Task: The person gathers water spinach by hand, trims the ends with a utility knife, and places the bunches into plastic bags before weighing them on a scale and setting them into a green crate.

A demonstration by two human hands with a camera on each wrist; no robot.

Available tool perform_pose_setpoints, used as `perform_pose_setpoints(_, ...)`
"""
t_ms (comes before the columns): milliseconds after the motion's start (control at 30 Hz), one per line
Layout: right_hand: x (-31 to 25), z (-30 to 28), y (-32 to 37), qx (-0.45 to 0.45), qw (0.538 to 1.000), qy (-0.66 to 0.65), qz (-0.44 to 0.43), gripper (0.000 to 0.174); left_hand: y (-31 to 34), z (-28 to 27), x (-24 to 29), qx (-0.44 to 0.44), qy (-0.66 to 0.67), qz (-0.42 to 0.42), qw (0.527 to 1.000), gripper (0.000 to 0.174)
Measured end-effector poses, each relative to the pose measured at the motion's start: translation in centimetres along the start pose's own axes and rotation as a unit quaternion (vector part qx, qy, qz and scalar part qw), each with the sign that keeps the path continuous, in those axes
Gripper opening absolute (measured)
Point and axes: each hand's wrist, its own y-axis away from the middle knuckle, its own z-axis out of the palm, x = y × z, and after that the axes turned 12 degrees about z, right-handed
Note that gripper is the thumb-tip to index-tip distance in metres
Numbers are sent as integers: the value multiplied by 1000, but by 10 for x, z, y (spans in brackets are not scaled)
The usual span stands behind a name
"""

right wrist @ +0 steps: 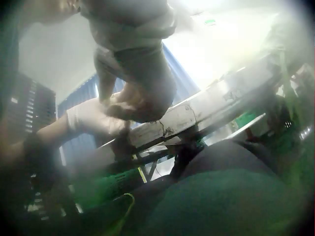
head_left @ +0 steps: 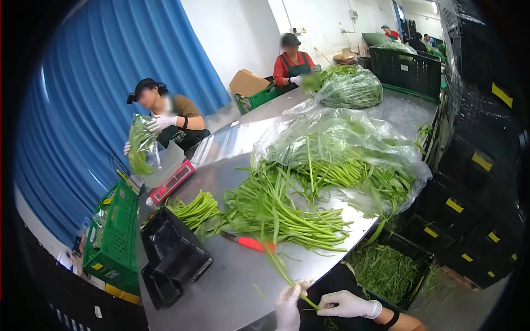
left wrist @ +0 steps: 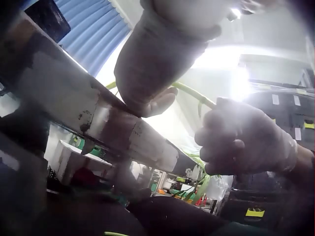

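Observation:
Both hands wear white gloves and meet at the table's near edge in the head view. My left hand [head_left: 288, 307] pinches a long green leafy vegetable stem [head_left: 283, 274], whose leafy end reaches up toward the pile. At the stem's lower end, my right hand [head_left: 349, 305] grips it between thumb and fingers. The left wrist view shows the stem [left wrist: 191, 91] bridging the two hands. Beyond them lies a loose heap of leafy greens [head_left: 276, 207], stems pointing toward me. A knife [head_left: 256, 243] with a red-orange handle lies beside it.
Black trays [head_left: 175, 245] and a red scale [head_left: 172, 181] stand left on the metal table [head_left: 221, 287]. A plastic bag of greens [head_left: 342, 143] fills the right. Below the right edge sits a crate of trimmings [head_left: 386, 270]. Two people work across the table.

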Motion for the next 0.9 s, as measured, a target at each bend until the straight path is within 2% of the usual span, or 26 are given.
perform_pose_setpoints(100,-3,5,-4,42,998,8,-50,25,4,4,4,3,-16,10,1000,17)
perform_pose_setpoints(167,-13,5,-5,105,988,-20,-113,24,5,3,4,-7,-5,-4,1000,16)
perform_pose_setpoints(300,-14,4,-7,82,987,-82,-111,23,5,7,14,-13,35,-25,999,15)
perform_pose_setpoints(367,-13,-1,-6,171,959,96,-202,18,4,7,12,-5,60,-14,998,15)
perform_pose_setpoints(400,-18,-4,0,170,960,95,-203,18,4,7,10,3,87,-4,996,14)
perform_pose_setpoints(433,-30,-10,10,240,918,221,-225,15,4,6,8,3,87,-4,996,14)
perform_pose_setpoints(467,-36,-15,17,304,856,341,-242,12,5,5,6,-8,101,2,995,14)
perform_pose_setpoints(533,-23,-29,19,420,841,228,-255,9,4,2,4,-20,116,7,993,14)
perform_pose_setpoints(567,-20,-32,18,437,880,-6,-186,4,3,-1,4,-17,78,16,997,13)
perform_pose_setpoints(600,-22,-37,19,428,865,-238,-106,1,3,-1,3,-13,40,25,999,13)
perform_pose_setpoints(633,-31,-44,18,454,867,-174,-107,10,4,-1,2,-14,43,25,999,13)
perform_pose_setpoints(667,-41,-41,15,438,880,-122,-139,18,6,0,0,-66,-48,49,996,12)
perform_pose_setpoints(700,-41,-38,10,381,909,-41,-167,21,8,2,-2,-118,-139,72,981,11)
perform_pose_setpoints(733,-40,-34,3,320,927,39,-192,24,13,8,-2,-124,-133,88,979,6)
perform_pose_setpoints(800,-43,-18,-14,275,930,18,-245,23,6,-11,-20,-212,-268,222,913,7)
perform_pose_setpoints(833,-37,-18,-21,252,941,48,-222,17,13,3,-4,-185,-204,185,943,8)
perform_pose_setpoints(867,-34,-15,-21,251,941,48,-224,17,11,-5,-9,-184,-205,186,943,8)
perform_pose_setpoints(900,-34,-12,-19,220,959,2,-179,15,8,-20,-20,-157,-228,171,946,8)
